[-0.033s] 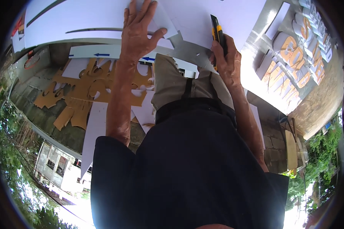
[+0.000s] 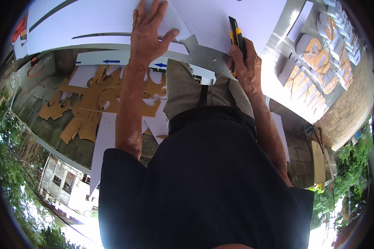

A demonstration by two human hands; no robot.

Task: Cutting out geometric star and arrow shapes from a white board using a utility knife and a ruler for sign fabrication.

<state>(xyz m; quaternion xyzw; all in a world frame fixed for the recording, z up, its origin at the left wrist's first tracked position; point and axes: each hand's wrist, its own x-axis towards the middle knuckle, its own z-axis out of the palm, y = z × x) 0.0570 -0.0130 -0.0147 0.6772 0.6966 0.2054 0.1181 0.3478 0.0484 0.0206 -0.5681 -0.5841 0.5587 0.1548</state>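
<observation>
My left hand (image 2: 148, 41) lies with fingers spread on the white sheet (image 2: 216, 23) on the worktable. Beside its thumb and fingertips is a narrow loose-looking white strip (image 2: 178, 20). A yellow and black utility knife (image 2: 238, 38) is gripped in my right hand (image 2: 248, 68), fingers wrapped round its handle. The knife points away from me above the sheet's near edge, and its dark tip shows at the far end. Whether the tip touches the sheet I cannot tell. Grey tabletop (image 2: 203, 56) shows between my hands, by a cut notch in the sheet.
Cut-out letters (image 2: 318, 58) in white with orange-brown faces lie at the right. Long slots open in the sheet at the left. Below the table edge are brown cut-out offcuts (image 2: 87, 108) and a white board with blue arrows (image 2: 124, 57). My legs (image 2: 183, 89) are close to the table.
The view has shifted very slightly. Both hands keep nearly the same pose, with the knife still in my right hand.
</observation>
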